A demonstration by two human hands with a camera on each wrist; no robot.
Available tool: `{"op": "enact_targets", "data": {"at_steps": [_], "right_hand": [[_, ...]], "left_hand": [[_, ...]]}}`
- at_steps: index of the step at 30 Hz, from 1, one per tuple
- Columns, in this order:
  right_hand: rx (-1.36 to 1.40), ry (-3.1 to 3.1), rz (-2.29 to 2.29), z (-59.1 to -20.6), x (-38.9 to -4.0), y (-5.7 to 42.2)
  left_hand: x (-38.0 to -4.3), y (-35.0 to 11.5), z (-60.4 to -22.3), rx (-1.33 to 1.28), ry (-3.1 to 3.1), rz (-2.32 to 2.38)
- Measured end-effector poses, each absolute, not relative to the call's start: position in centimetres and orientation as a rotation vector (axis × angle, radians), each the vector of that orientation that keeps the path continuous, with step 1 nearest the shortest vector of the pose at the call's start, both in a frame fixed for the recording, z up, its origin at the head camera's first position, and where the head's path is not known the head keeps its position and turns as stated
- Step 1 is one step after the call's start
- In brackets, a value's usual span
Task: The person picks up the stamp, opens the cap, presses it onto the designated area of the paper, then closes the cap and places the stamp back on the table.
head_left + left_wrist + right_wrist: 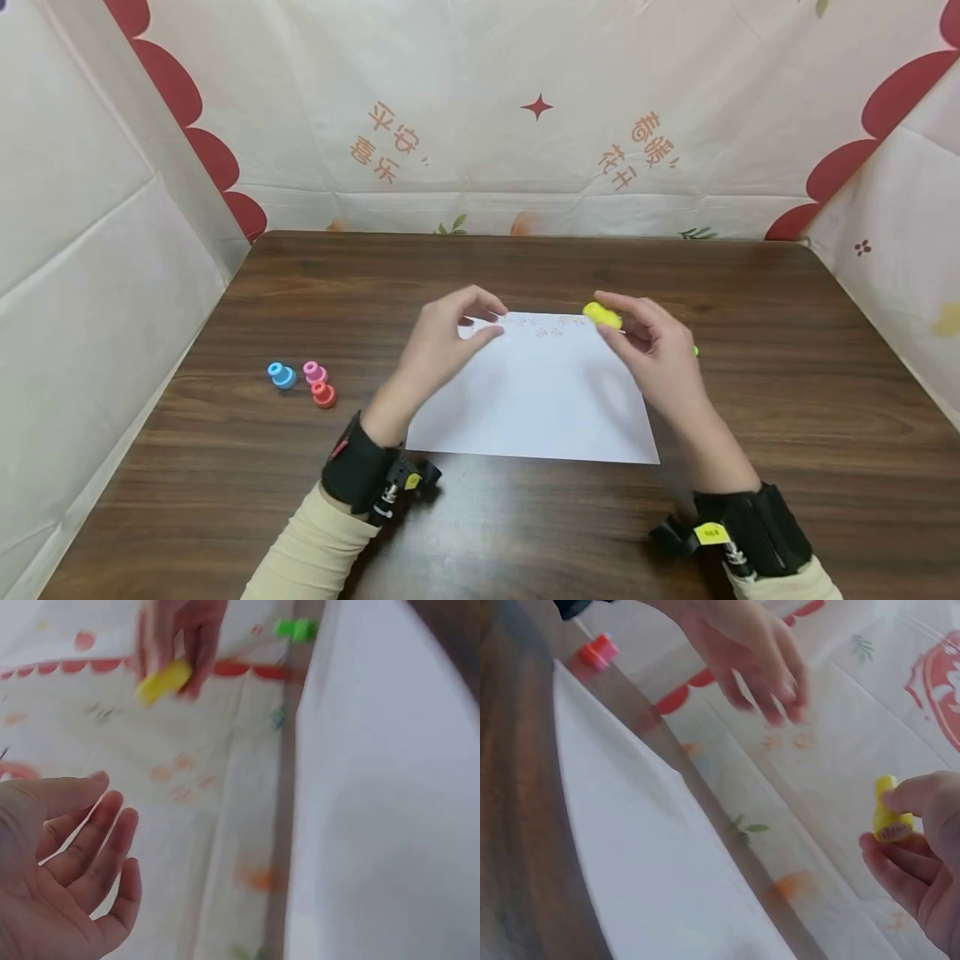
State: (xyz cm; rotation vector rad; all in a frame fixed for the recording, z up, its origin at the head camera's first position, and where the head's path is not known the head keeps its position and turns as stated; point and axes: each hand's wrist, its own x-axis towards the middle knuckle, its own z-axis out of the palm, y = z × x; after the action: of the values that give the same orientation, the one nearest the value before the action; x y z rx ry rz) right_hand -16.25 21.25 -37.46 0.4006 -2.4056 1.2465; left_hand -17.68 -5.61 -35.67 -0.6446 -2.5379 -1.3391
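My right hand [660, 354] pinches a small yellow stamp [602, 315] between thumb and fingers, over the paper's far right corner. In the right wrist view the stamp [891, 814] shows its round base with faint marks on it. My left hand [446, 333] holds nothing; its fingers are loosely bent near the paper's far left corner. The white sheet of paper [532, 400] lies between both hands. Small reddish prints [551, 332] run along its far edge.
On the left of the table [187, 483] stand a blue stamp [282, 376], a pink stamp [314, 372] and a red stamp [324, 394]. A green stamp [298, 629] sits to the right, mostly hidden behind my right hand in the head view. A patterned cloth [480, 100] hangs behind.
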Motion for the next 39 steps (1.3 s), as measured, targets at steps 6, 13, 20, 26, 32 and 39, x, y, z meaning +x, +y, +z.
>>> {"op": "enact_targets", "data": {"at_steps": [6, 13, 20, 26, 32, 39], "right_hand": [[0.15, -2.377, 1.27, -36.9, -16.9, 24.4], [-0.165, -2.391, 1.27, -36.4, -17.5, 28.9], [-0.309, -2.413, 1.233, -36.8, -18.1, 32.0], [-0.451, -2.481, 1.139, -37.7, -18.5, 33.2], [-0.471, -2.655, 1.0, -38.9, -18.7, 34.3], [-0.411, -2.819, 0.913, -39.7, -18.8, 34.6]], "left_hand": [[-17.8, -11.2, -33.2, -0.435, -2.68, -1.115], [-16.8, -18.9, -30.9, -0.069, -3.032, -0.688], [-17.0, -25.0, -32.3, 0.16, -3.35, -0.612], [-17.3, -27.2, -33.6, 0.216, -3.486, -0.6], [-17.6, -27.3, -34.2, 0.259, -3.51, -0.627], [-17.5, -27.1, -34.3, 0.242, -3.491, -0.667]]}}
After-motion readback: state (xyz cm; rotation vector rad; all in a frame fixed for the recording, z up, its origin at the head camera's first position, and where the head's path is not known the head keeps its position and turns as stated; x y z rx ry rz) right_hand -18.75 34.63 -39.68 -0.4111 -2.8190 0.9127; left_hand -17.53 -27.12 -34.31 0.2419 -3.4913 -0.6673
